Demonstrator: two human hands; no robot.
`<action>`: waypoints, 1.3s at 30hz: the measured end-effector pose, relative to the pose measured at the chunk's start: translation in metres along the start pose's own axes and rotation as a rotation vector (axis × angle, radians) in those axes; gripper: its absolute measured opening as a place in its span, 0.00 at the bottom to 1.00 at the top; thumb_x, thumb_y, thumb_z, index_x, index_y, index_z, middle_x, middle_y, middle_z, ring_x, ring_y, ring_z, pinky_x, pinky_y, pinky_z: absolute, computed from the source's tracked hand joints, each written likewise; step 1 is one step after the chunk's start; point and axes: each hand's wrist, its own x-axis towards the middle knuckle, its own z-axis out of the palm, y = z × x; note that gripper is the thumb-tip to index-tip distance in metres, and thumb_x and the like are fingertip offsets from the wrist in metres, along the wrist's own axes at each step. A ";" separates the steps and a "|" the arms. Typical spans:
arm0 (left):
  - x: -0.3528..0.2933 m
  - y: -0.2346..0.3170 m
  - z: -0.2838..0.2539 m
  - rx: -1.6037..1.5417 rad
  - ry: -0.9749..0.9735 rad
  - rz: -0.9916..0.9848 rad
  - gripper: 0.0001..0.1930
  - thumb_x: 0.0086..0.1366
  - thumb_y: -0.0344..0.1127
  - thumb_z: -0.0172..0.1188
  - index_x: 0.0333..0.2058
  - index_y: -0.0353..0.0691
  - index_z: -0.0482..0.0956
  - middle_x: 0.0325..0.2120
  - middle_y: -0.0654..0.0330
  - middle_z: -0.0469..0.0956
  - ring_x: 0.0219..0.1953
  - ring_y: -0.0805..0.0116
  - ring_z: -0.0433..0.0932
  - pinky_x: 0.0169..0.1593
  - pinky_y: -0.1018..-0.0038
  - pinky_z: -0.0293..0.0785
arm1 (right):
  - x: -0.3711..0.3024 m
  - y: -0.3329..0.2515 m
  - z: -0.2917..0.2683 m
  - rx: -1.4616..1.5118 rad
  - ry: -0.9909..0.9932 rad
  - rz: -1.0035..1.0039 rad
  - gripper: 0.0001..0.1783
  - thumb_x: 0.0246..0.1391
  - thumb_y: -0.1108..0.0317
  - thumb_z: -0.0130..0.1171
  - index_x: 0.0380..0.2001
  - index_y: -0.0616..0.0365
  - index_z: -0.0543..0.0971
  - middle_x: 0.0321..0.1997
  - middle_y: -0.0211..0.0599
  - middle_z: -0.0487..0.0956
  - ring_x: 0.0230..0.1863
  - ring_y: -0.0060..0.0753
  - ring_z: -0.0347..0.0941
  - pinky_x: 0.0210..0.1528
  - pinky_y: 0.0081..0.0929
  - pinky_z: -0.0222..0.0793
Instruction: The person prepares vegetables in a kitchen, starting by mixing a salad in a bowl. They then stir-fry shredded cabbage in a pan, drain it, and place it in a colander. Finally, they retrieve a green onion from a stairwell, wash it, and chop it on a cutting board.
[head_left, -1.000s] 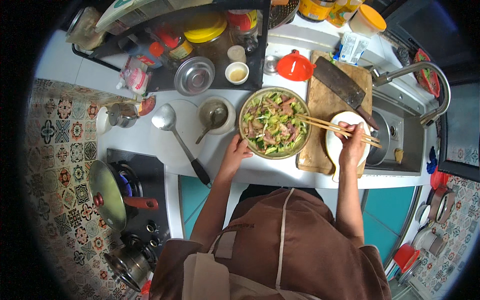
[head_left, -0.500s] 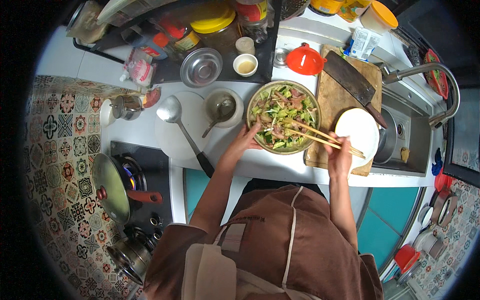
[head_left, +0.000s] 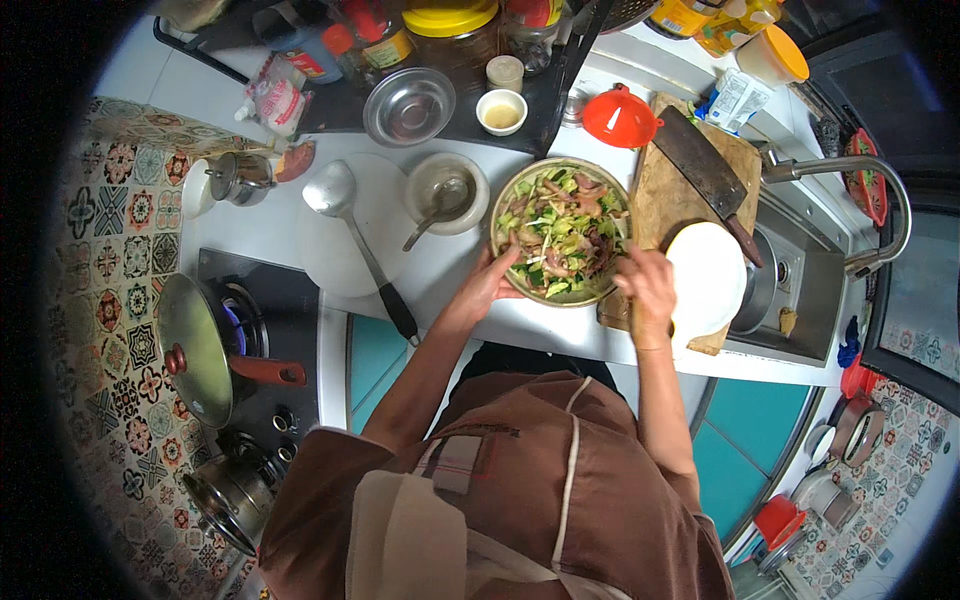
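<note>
A round bowl filled with chopped greens and slices of meat stands at the counter's front edge. My left hand grips it at the lower left, thumb over the rim and fingers beneath. At the right rim is my right hand, fingers curled and slightly blurred; what they hold is hidden, and the chopsticks do not show. Just right of that hand, a white plate overlaps a wooden cutting board. A cleaver lies across the board.
Left of the bowl are a stone mortar with a spoon in it and a ladle. A lidded pan sits by a lit burner at far left. The sink is at right, a red funnel behind the bowl.
My right hand has moved left from over the plate to the bowl's right rim, and the chopsticks have dropped out of sight. My left hand keeps its hold. The whole view has shifted slightly.
</note>
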 end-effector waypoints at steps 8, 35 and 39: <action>-0.003 -0.015 -0.002 -0.009 0.060 -0.021 0.29 0.63 0.48 0.47 0.58 0.43 0.50 0.47 0.54 0.68 0.40 0.64 0.77 0.38 0.70 0.79 | -0.040 0.001 0.025 -0.010 -0.356 -0.058 0.37 0.33 0.51 0.64 0.48 0.55 0.70 0.57 0.46 0.62 0.57 0.50 0.57 0.57 0.38 0.58; -0.115 -0.031 0.191 0.106 -0.108 0.049 0.17 0.65 0.45 0.44 0.46 0.39 0.64 0.46 0.52 0.69 0.45 0.56 0.74 0.40 0.60 0.78 | -0.171 0.025 -0.153 1.646 0.166 1.027 0.36 0.52 0.60 0.54 0.61 0.49 0.51 0.51 0.33 0.68 0.46 0.25 0.67 0.40 0.25 0.68; -0.118 -0.094 0.270 0.101 -0.212 -0.025 0.16 0.65 0.46 0.44 0.44 0.41 0.66 0.48 0.53 0.68 0.47 0.55 0.72 0.44 0.57 0.76 | -0.235 0.059 -0.221 1.457 0.352 0.972 0.40 0.48 0.62 0.57 0.61 0.52 0.50 0.49 0.42 0.69 0.42 0.32 0.70 0.36 0.26 0.72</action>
